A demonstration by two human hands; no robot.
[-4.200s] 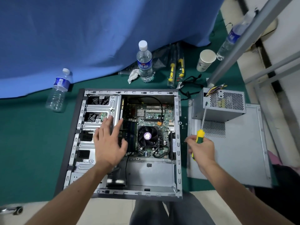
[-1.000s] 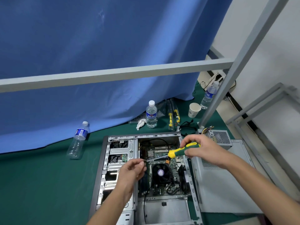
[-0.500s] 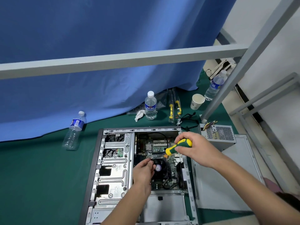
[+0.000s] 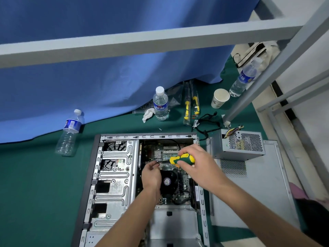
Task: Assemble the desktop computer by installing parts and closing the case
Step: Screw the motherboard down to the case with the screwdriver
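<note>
The open computer case [image 4: 114, 175] lies flat on the green floor cloth, its motherboard [image 4: 179, 191] and black CPU fan [image 4: 168, 180] exposed. My right hand [image 4: 197, 168] grips a yellow-green screwdriver [image 4: 181, 159], whose shaft points left over the board. My left hand [image 4: 151, 174] is inside the case beside the fan; its fingertips pinch at the screwdriver's tip, what they hold is too small to tell. The grey power supply [image 4: 236, 145] sits outside the case on the loose side panel [image 4: 252, 193] to the right.
Water bottles stand or lie at the left [image 4: 69, 132], middle back [image 4: 160, 104] and right back [image 4: 243, 81]. A paper cup [image 4: 219, 98], packaged screwdrivers [image 4: 191, 104], black cables [image 4: 206, 125] and a tissue [image 4: 147, 114] lie behind the case. A grey metal frame bar [image 4: 142, 41] crosses overhead.
My right hand carried the screwdriver from beside the case into it. My left hand left the drive cage and came to the screwdriver's tip. My head tilted back down.
</note>
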